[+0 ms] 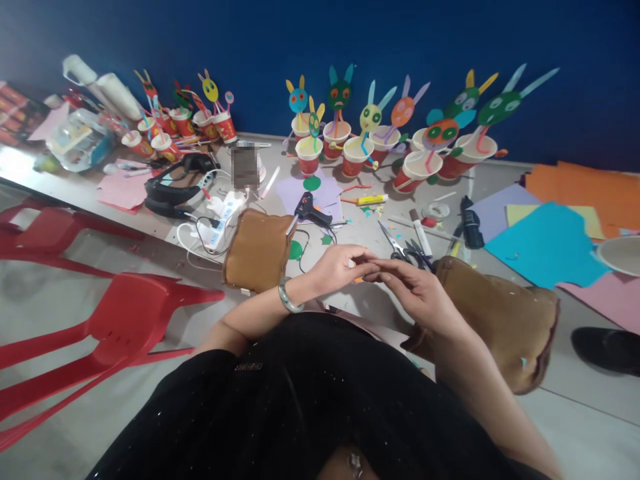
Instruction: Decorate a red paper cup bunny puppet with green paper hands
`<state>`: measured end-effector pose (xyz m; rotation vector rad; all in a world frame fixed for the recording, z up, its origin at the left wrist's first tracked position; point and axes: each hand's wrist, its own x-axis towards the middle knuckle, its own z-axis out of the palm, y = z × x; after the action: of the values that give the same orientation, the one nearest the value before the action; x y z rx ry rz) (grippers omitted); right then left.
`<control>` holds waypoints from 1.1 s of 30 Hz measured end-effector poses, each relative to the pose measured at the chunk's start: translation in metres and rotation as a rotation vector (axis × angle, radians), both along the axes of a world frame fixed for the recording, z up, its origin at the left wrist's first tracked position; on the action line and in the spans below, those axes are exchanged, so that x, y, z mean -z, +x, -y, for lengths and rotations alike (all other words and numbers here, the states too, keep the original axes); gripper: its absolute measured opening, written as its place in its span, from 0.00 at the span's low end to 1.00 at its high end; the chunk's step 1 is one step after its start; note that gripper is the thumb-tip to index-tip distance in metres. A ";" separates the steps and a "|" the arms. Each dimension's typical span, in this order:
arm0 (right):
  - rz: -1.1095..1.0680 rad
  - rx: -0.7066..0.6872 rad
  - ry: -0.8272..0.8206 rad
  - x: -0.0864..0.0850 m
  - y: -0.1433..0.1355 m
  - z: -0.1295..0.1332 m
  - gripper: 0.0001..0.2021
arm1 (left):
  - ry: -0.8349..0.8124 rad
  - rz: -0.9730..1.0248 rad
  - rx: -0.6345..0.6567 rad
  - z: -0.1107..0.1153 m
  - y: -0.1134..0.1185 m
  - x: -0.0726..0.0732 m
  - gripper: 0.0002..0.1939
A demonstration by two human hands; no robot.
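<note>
Both hands meet over the table's front edge. My left hand, with a bracelet at its wrist, has its fingers bent together. Fingertips of my right hand touch those of the left. A small orange and white piece shows at the left fingers; what else is between the hands is hidden. Behind them lie a black glue gun, a green paper round and open scissors.
Red cups with paper figures stand along the blue wall. Brown cushions flank the hands. A power strip and headset lie left. Coloured paper lies right. A red chair stands at the lower left.
</note>
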<state>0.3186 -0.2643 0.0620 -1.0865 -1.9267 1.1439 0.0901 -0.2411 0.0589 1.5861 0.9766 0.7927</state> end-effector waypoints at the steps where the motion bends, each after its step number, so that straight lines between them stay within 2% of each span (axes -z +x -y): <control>1: 0.008 -0.019 0.006 -0.001 0.002 -0.001 0.16 | -0.009 -0.013 -0.034 0.000 -0.001 -0.003 0.13; 5: 0.101 -0.080 0.107 -0.004 0.009 -0.005 0.21 | -0.088 -0.032 -0.101 -0.001 -0.002 -0.013 0.14; 10: 0.197 -0.165 0.194 -0.018 0.016 -0.004 0.23 | -0.088 -0.050 -0.068 0.002 -0.004 -0.017 0.16; 14: 0.197 -0.159 0.115 -0.039 0.037 0.002 0.20 | -0.006 -0.102 -0.117 0.000 -0.012 -0.012 0.21; 17: 0.167 -0.108 0.059 -0.040 0.057 -0.003 0.19 | 0.104 -0.144 -0.192 -0.005 -0.020 -0.007 0.25; 18: 0.210 0.034 0.148 -0.035 0.061 -0.008 0.19 | 0.159 -0.179 -0.201 -0.006 -0.022 -0.005 0.25; 19: 0.306 0.271 0.295 -0.028 0.064 -0.014 0.19 | 0.233 -0.231 -0.210 -0.008 -0.023 -0.004 0.26; 21: 0.380 0.532 0.437 -0.010 0.063 -0.026 0.22 | 0.437 -0.389 -0.267 -0.009 -0.023 -0.003 0.24; 22: 0.447 0.668 0.585 -0.001 0.062 -0.031 0.23 | 0.543 -0.484 -0.321 -0.010 -0.022 -0.002 0.21; 23: 0.452 0.712 0.680 0.008 0.060 -0.035 0.25 | 0.634 -0.576 -0.386 -0.010 -0.021 -0.002 0.19; 25: 0.410 0.718 0.818 0.021 0.058 -0.039 0.28 | 0.744 -0.716 -0.476 -0.011 -0.019 -0.001 0.22; 28: 0.337 0.702 0.968 0.028 0.055 -0.040 0.32 | 0.831 -0.743 -0.384 -0.014 -0.022 0.005 0.21; 30: 0.277 0.746 1.050 0.024 0.051 -0.039 0.23 | 0.872 -0.693 -0.303 -0.016 -0.026 0.008 0.17; 32: 0.185 0.768 1.064 0.017 0.043 -0.036 0.09 | 0.901 -0.656 -0.329 -0.017 -0.029 0.009 0.17; 33: 0.139 0.772 1.047 0.014 0.037 -0.033 0.13 | 0.912 -0.652 -0.380 -0.018 -0.029 0.008 0.17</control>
<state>0.3551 -0.2316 0.0481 -1.0905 -1.5673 -0.3607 0.0613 -0.2235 0.0512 2.5894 1.5335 1.0966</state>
